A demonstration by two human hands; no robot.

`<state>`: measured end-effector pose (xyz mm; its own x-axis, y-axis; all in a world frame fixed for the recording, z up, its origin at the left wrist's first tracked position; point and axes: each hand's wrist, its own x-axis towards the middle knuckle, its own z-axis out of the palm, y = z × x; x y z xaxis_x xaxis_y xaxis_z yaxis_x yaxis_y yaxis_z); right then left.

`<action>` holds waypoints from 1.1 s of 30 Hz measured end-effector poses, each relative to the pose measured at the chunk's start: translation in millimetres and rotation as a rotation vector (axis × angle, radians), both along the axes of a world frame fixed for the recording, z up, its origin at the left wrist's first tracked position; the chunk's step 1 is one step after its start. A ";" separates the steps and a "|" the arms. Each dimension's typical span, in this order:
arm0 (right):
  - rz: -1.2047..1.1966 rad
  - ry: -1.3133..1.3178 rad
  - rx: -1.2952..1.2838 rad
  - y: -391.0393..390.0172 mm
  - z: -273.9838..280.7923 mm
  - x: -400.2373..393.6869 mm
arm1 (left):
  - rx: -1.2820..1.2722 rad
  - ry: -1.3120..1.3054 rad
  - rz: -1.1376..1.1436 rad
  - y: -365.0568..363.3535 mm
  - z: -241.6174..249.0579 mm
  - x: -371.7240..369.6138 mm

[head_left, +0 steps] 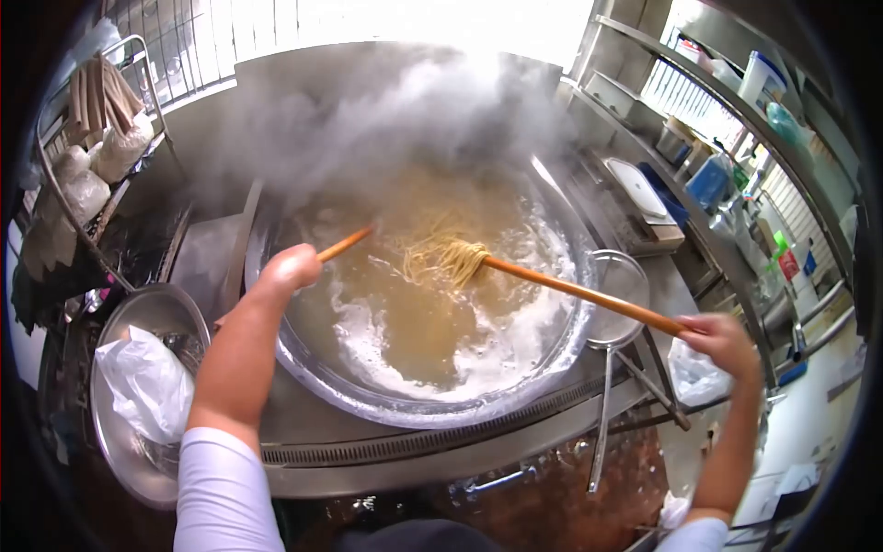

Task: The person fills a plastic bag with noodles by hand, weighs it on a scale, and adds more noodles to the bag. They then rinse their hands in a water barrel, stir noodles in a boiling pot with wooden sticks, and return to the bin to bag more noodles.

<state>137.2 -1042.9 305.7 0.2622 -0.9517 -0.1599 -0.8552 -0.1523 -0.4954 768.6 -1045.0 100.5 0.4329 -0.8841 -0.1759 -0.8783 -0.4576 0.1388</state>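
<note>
We count two long wooden sticks, one per hand: our right hand (pixel 722 342) is clamped on the near end of the right stick (pixel 579 293), whose long axis runs up-left from that hand to a clump of noodles (pixel 446 259) in the one large steaming wok (pixel 552 354). Our left hand (pixel 290 269) is closed on the left stick (pixel 345 245), pointing up-right into the broth. One wire strainer (pixel 618 294) lies just left of the right hand; one metal basin (pixel 120 322) with one plastic bag (pixel 147 382) sits below-left of the left hand.

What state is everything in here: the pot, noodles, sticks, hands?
Wok: full, boiling, steaming.
Noodles: lifted, draped over right stick.
Right stick: held by right hand.
Left stick: held by left hand.
Strainer: resting on rim.
Metal bowl: holds plastic bag.
</note>
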 end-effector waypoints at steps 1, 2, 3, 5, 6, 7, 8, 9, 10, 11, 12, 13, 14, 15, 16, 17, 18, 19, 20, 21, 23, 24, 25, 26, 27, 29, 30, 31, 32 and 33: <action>-0.053 -0.011 -0.016 15.6 23.9 -26.1 | 0.054 0.053 0.007 -9.2 12.3 -19.8; -0.117 -0.060 -0.004 27.3 35.8 -53.0 | 0.055 0.057 0.005 -13.1 19.6 -36.5; -0.185 -0.054 -0.002 41.3 50.0 -58.4 | 0.024 0.075 -0.031 -16.0 25.6 -51.0; -0.171 0.006 0.004 39.1 52.4 -49.2 | -0.009 0.022 -0.146 -19.8 22.4 -74.0; -0.149 0.062 -0.001 36.1 53.2 -37.4 | -0.018 -0.049 -0.224 -17.7 20.8 -86.2; -0.081 0.134 0.005 24.6 43.5 -15.0 | -0.003 -0.179 -0.253 -13.8 18.1 -101.8; 0.004 0.309 -0.047 12.5 29.2 15.3 | 0.053 -0.242 -0.295 -11.4 12.5 -108.9; 0.083 0.374 -0.251 -3.3 -8.4 33.2 | 0.114 -0.239 -0.303 -1.2 21.7 -119.5; 0.085 0.479 -0.305 -19.3 -43.3 69.0 | 0.174 -0.236 -0.310 9.8 31.4 -129.5; 0.166 0.522 -0.482 -51.0 -100.1 85.9 | 0.185 -0.228 -0.318 16.5 27.9 -133.3; 0.030 0.377 -0.381 -67.0 -131.0 127.9 | 0.196 -0.222 -0.321 23.1 23.1 -135.6; 0.039 0.467 -0.382 -84.6 -161.1 158.3 | 0.190 -0.177 -0.298 29.5 19.5 -139.1; 0.063 0.551 -0.386 -97.5 -183.5 189.4 | 0.187 -0.132 -0.261 36.6 15.9 -141.3; 0.080 0.483 -0.419 -98.2 -201.2 203.7 | 0.185 -0.127 -0.265 42.8 9.2 -143.1; 0.096 0.412 -0.440 -93.4 -220.8 204.7 | 0.190 -0.122 -0.271 50.6 3.1 -144.7; 0.143 0.269 -0.544 -91.9 -239.6 195.7 | 0.191 -0.108 -0.252 59.3 0.8 -145.9; 0.122 0.311 -0.486 -70.8 -223.0 194.7 | 0.189 -0.092 -0.237 66.9 -0.6 -143.5; 0.107 0.262 -0.361 -54.7 -208.4 184.0 | 0.202 -0.090 -0.203 77.6 0.3 -137.8; 0.257 0.504 -0.527 -34.8 -192.4 168.6 | 0.224 -0.110 -0.273 89.7 4.4 -134.5; 0.175 0.429 -0.377 -13.0 -166.5 153.2 | 0.244 -0.130 -0.349 102.6 8.8 -128.6; 0.197 0.664 -0.396 48.5 -83.7 149.9 | 0.258 -0.117 -0.328 128.6 14.1 -117.3; 0.193 0.509 -0.445 78.8 -46.0 143.2 | 0.260 -0.108 -0.325 140.1 16.8 -113.0; 0.136 0.507 -0.466 108.1 -7.9 144.4 | 0.198 0.011 -0.284 155.6 19.9 -103.3; 0.165 0.468 -0.473 126.3 21.5 137.9 | 0.203 0.013 -0.289 171.1 25.0 -95.6; 0.295 0.491 -0.603 139.9 40.9 126.4 | 0.201 0.041 -0.317 186.7 31.7 -86.8; 0.336 0.441 -0.537 152.0 61.8 128.9 | 0.193 0.056 -0.329 215.8 42.2 -61.9; 0.381 0.397 -0.471 152.1 65.8 135.2 | 0.234 0.133 -0.345 229.7 46.3 -47.4; 0.373 0.370 -0.302 139.3 59.3 145.8 | 0.273 0.210 -0.359 243.6 51.0 -32.0; 0.414 0.410 -0.270 128.0 48.3 162.6 | 0.267 0.204 -0.344 258.3 55.2 -16.2; 0.457 0.454 -0.238 115.8 33.0 180.8 | 0.293 0.285 -0.315 273.4 60.7 0.4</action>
<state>318.0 -927.1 338.7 0.6020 -0.7845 -0.1488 -0.7944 -0.6073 -0.0118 769.1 -771.5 161.2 0.0520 -0.8596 -0.5083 -0.9256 -0.2326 0.2986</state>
